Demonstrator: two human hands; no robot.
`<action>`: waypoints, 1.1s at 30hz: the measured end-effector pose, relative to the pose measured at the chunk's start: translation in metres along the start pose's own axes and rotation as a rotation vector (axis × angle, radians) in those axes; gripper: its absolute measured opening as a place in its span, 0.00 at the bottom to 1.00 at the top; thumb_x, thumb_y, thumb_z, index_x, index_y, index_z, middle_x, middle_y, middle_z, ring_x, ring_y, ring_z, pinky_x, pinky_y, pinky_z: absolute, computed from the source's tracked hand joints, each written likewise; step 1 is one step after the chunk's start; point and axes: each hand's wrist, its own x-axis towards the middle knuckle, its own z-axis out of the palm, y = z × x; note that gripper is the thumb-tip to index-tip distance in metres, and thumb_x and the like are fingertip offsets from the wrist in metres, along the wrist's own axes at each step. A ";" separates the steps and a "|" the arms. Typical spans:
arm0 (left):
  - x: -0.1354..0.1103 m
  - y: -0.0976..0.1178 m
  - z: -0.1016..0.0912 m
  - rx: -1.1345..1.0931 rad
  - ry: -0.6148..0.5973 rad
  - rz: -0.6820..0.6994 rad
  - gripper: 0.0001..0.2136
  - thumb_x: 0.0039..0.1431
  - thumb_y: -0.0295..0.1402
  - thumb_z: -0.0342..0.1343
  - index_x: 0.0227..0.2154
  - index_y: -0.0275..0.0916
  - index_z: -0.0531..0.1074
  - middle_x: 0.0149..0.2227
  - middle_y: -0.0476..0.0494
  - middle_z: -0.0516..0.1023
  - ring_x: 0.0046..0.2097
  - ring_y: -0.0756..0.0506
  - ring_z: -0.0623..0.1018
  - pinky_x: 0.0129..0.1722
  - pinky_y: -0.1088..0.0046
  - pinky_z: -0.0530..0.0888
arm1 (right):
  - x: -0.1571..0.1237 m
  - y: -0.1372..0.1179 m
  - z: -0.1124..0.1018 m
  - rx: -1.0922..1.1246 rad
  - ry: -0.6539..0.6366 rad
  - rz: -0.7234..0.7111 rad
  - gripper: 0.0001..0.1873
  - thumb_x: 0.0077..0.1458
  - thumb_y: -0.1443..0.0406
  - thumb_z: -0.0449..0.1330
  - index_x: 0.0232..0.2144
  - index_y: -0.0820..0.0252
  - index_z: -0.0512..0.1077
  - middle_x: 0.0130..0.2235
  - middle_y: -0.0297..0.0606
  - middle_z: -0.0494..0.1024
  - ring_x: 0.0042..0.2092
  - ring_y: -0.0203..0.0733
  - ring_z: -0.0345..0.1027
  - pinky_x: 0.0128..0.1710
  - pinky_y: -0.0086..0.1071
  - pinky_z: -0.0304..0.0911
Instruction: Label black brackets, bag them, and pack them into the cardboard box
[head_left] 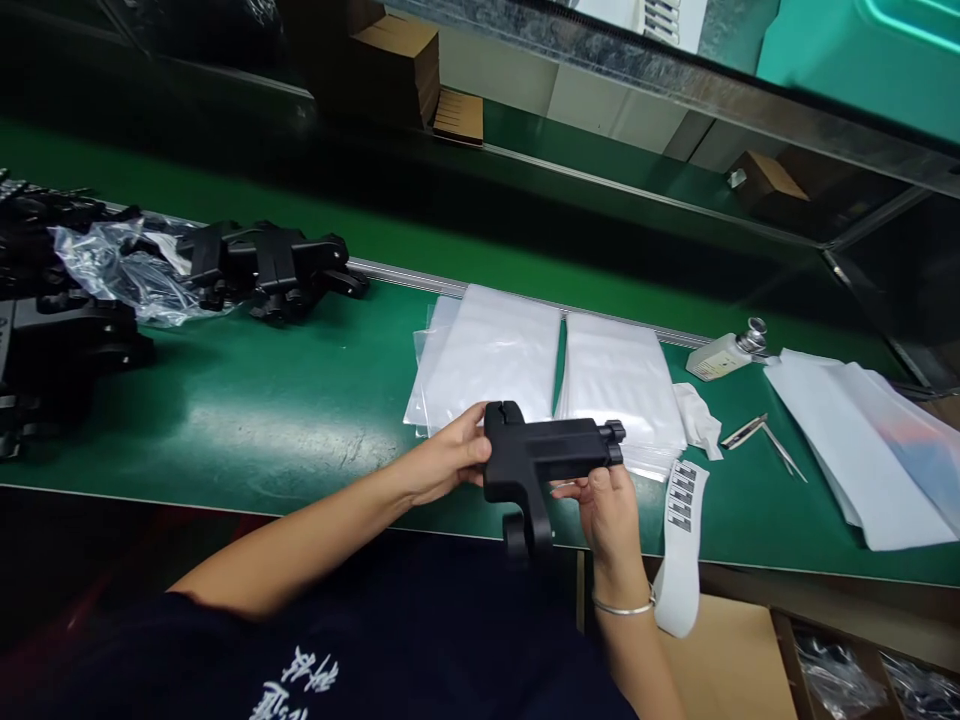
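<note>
A black plastic bracket [544, 455] with a knob at its lower end is held up over the front edge of the green bench. My left hand [454, 455] grips its left end, thumb on the near face. My right hand [606, 500] holds its right end from below, close to the small black knobs there. Just behind the bracket lie two stacks of clear plastic bags, a left stack [495, 350] and a right stack [619, 375]. Parts of my fingers are hidden behind the bracket.
More black brackets [277, 262] and crumpled clear plastic [142, 270] lie at the left. On the right are a label strip [684, 540], tweezers [784, 450], a white bottle [724, 355] and white sheets [862, 440]. A metal-edged shelf [675, 75] overhangs the back.
</note>
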 end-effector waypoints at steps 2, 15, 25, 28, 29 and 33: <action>0.002 -0.008 -0.002 -0.162 0.054 -0.128 0.29 0.46 0.52 0.66 0.48 0.41 0.71 0.36 0.45 0.77 0.33 0.49 0.76 0.27 0.78 0.73 | 0.005 -0.002 0.004 -0.029 0.024 0.013 0.23 0.48 0.48 0.67 0.37 0.58 0.71 0.26 0.31 0.75 0.24 0.38 0.74 0.22 0.30 0.71; 0.027 -0.012 -0.033 -0.334 0.156 -0.262 0.20 0.58 0.48 0.58 0.45 0.38 0.76 0.30 0.45 0.80 0.30 0.47 0.78 0.31 0.74 0.73 | -0.009 -0.022 0.056 -0.743 -0.082 -0.333 0.18 0.47 0.59 0.68 0.40 0.55 0.71 0.29 0.34 0.79 0.29 0.42 0.75 0.29 0.34 0.72; 0.033 -0.010 -0.024 -0.303 0.134 -0.309 0.20 0.57 0.46 0.58 0.48 0.39 0.74 0.28 0.44 0.80 0.27 0.45 0.78 0.29 0.71 0.73 | -0.018 -0.033 0.048 -0.882 -0.211 -0.397 0.29 0.52 0.53 0.65 0.53 0.55 0.68 0.37 0.40 0.81 0.36 0.48 0.77 0.34 0.38 0.72; 0.042 -0.008 -0.020 -0.286 0.130 -0.333 0.20 0.57 0.45 0.58 0.50 0.40 0.73 0.28 0.44 0.79 0.26 0.46 0.76 0.25 0.73 0.72 | -0.037 -0.040 -0.021 -0.827 0.003 -0.262 0.30 0.55 0.51 0.60 0.57 0.53 0.65 0.44 0.42 0.80 0.39 0.48 0.77 0.37 0.39 0.71; 0.044 -0.007 -0.019 -0.283 0.123 -0.337 0.21 0.57 0.45 0.58 0.50 0.40 0.73 0.28 0.43 0.79 0.25 0.47 0.76 0.24 0.74 0.72 | -0.047 -0.040 -0.050 -0.851 0.208 -0.212 0.27 0.56 0.51 0.57 0.55 0.53 0.67 0.43 0.43 0.80 0.40 0.49 0.76 0.37 0.41 0.71; 0.052 -0.004 -0.012 -0.259 0.083 -0.346 0.23 0.56 0.46 0.58 0.52 0.40 0.71 0.28 0.44 0.78 0.24 0.48 0.75 0.22 0.75 0.71 | -0.091 -0.028 -0.156 -1.196 0.757 0.193 0.26 0.53 0.48 0.54 0.47 0.55 0.75 0.40 0.48 0.80 0.37 0.58 0.74 0.33 0.47 0.66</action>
